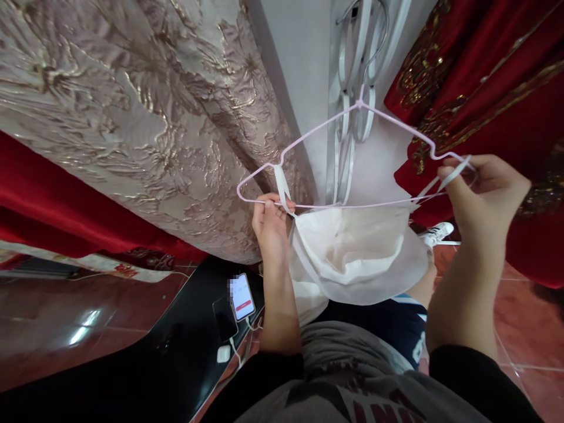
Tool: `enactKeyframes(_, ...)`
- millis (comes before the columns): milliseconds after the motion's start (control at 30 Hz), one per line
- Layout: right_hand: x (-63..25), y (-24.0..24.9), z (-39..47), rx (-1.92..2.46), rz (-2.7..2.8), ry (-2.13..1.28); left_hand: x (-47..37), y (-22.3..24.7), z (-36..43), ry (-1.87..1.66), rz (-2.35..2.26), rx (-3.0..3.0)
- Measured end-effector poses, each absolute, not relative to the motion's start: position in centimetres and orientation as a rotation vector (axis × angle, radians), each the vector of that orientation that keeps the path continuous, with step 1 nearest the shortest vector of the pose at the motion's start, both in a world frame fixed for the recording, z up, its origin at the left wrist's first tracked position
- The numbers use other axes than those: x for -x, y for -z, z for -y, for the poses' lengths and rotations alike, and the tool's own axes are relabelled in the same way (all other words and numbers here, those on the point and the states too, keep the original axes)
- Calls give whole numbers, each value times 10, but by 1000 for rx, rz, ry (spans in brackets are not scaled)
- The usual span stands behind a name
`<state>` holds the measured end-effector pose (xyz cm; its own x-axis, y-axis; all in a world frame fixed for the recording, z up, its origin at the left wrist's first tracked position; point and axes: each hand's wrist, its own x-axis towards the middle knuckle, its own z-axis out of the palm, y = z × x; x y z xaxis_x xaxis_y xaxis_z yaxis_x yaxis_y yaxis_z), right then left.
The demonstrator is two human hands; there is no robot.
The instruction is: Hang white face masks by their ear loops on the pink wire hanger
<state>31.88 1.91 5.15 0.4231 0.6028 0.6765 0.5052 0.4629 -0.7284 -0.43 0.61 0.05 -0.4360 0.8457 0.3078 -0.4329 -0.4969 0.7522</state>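
A pale pink clothes hanger [317, 124] spans the middle of the view, its metal hook at the top near white metalwork. A white strappy garment [361, 247] with a sheer layer hangs below the hanger's lower bar. Its left strap [282, 185] loops over the hanger's left shoulder. My left hand [272, 222] is closed around the lower bar beside that strap. At the hanger's right end, my right hand [493, 185] pinches the right strap [456, 171], which passes around the hanger's tip; the fingertips are partly hidden.
Embossed pinkish-gold fabric [176, 117] hangs at left, red beaded fabric [476, 88] at right. On a black bench [167, 346] lie a lit phone [242, 296], a dark phone [225, 317], a white charger [223, 353] and cables. A white shoe [438, 233] stands on the red tiles.
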Motion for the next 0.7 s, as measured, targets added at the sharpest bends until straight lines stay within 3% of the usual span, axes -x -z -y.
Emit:
enactKeyframes(200,-295,-87,-15,1097,1580,50,8,1,-5,-1961,-741,-895)
enactKeyframes(300,-282,-81,-5,879,1554,377,10,2,-5,-1937,-753,-912)
enactKeyframes(367,-269,-69,7,772,1477,398,9,2,-5,-1939,-759,-919)
enactKeyframes(567,-225,-21,28,1118,1766,-636,0,1,-4,-1958,-797,-868)
enactKeyframes(700,-205,5,25,1141,1476,-748,-3,12,-2,-1917,-816,-876)
